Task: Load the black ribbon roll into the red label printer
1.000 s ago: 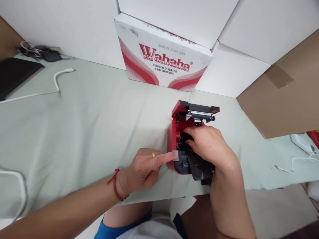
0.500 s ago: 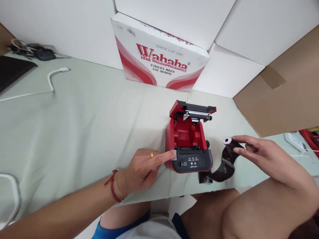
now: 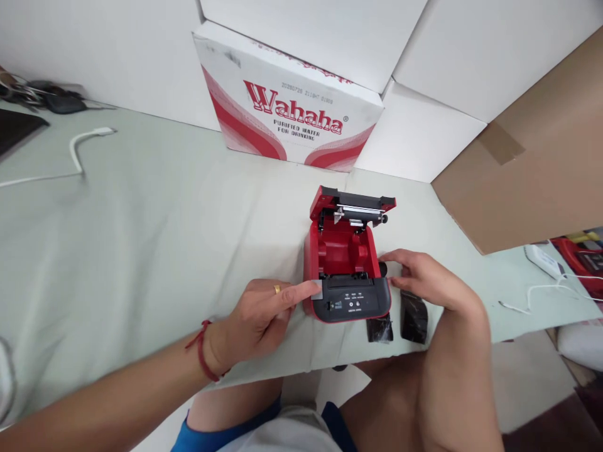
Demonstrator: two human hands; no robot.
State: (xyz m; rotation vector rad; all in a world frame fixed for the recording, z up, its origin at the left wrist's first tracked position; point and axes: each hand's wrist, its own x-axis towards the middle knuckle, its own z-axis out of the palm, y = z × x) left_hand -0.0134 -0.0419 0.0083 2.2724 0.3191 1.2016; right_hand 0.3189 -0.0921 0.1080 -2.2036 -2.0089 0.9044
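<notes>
A small red printer point(image 3: 342, 254) with a black front panel sits on the cloth, its lid point(image 3: 353, 207) raised and its inner bay exposed. My left hand point(image 3: 264, 314) rests at its front left corner. The index finger is stretched onto a grey tab point(image 3: 317, 290), the other fingers are bent, and nothing is held. My right hand point(image 3: 419, 273) is at the printer's right side, thumb and index finger around a dark roll end point(image 3: 382, 269). Black film ribbon point(image 3: 414, 319) hangs below that hand, with another strip point(image 3: 379, 329) by the printer's front edge. The white-cored roll is hidden from view.
A Wahaha water carton point(image 3: 292, 113) and white boxes stand along the back. A brown cardboard box point(image 3: 522, 144) is at the right, near a white cable point(image 3: 530, 292) and a red item point(image 3: 581, 263). Keys point(image 3: 61, 97) and a white cable point(image 3: 75, 154) lie at the left.
My right hand has moved left with the ribbon, from beside the printer to the dark roll end at its side. My left finger stays on the grey tab. The view has shifted slightly.
</notes>
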